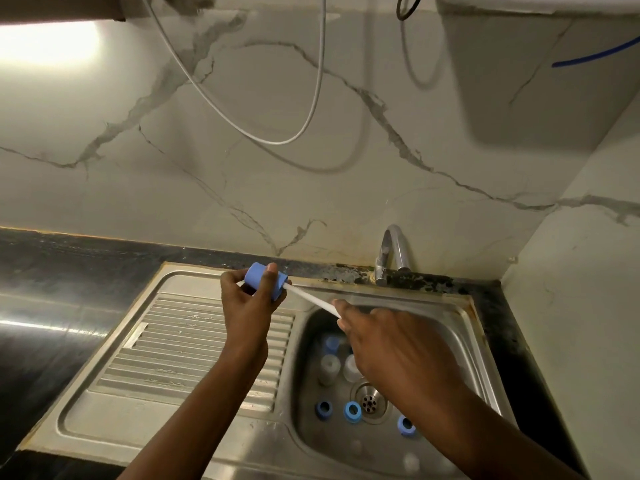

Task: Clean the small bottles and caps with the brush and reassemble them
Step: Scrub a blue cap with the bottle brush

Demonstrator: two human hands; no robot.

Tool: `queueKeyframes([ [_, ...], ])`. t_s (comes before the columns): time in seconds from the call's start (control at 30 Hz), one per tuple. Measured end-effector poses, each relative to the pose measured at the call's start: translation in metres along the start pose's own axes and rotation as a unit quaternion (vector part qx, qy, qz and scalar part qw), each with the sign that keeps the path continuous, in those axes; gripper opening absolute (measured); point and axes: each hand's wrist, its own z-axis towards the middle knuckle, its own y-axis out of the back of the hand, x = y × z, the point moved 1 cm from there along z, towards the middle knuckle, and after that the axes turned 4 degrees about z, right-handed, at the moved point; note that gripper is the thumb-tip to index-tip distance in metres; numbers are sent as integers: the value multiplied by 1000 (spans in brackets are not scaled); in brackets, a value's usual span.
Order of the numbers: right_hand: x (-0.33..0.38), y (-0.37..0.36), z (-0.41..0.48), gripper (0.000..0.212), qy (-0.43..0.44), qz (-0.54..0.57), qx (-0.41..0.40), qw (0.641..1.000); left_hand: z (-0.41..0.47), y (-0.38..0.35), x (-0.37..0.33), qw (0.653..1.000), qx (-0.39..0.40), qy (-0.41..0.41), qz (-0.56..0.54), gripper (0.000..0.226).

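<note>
Head view — left hand (247,299) round blue cap (266,280), raised.

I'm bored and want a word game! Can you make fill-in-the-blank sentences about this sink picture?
1. The left hand grips a ____ cap.
2. The right hand holds a thin ____ brush that runs to the cap.
3. The ribbed draining board lies to the ____ of the sink basin.
Missing words: blue, white, left.
</note>
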Motion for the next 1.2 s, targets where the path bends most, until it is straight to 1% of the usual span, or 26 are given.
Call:
queueKeyframes([
  [0.07,0,4,0,51,9,24,1,1000,3,2,-4,999,37,-7,14,47],
  [0.1,0,7,0,47,15,38,9,999,5,3,-7,998,57,-8,6,45],
  [0.17,-2,11,-3,41,9,93,23,995,11,4,-16,995,96,9,-35,34],
  [0.23,-3,12,-8,42,-13,183,21,983,18,5,-24,985,129,60,-102,30],
  [0.3,-3,11,-10,43,-22,256,17,966,20,6,-30,966,150,126,-171,35],
  [0.37,-1,9,-11,43,-34,311,23,949,19,8,-30,944,164,176,-226,41],
  [0.47,2,5,-12,39,-54,380,21,923,19,9,-28,920,174,202,-287,48],
  [0.53,4,8,-13,38,-58,393,-3,918,21,10,-31,921,164,185,-300,57],
  [0.57,3,9,-13,39,-59,387,-17,920,23,10,-32,928,156,171,-292,62],
  [0.6,2,11,-12,40,-59,370,-27,927,23,10,-32,937,149,155,-275,62],
  [0.67,-4,13,-9,43,-52,288,-34,956,20,7,-32,964,122,114,-209,51],
  [0.73,-9,13,-6,47,-42,178,-36,982,15,6,-28,986,86,63,-129,50],
  [0.8,-9,12,-5,52,-21,97,-33,994,11,6,-26,995,71,20,-73,53],
  [0.87,-6,12,-6,49,-3,75,-15,997,10,8,-25,997,69,-1,-42,51],
  [0.9,-5,10,-8,45,-1,88,-8,996,13,9,-25,997,68,2,-39,50],
  [0.97,-4,6,-15,38,-13,164,0,986,19,12,-25,995,67,29,-70,48],
  [1.07,-1,-1,-21,36,-34,285,33,957,27,16,-25,982,93,83,-141,40],
  [1.1,0,-3,-21,36,-37,311,43,949,28,17,-24,977,100,101,-156,42],
  [1.2,3,-4,-21,36,-43,359,50,931,26,17,-22,969,101,131,-185,61],
])
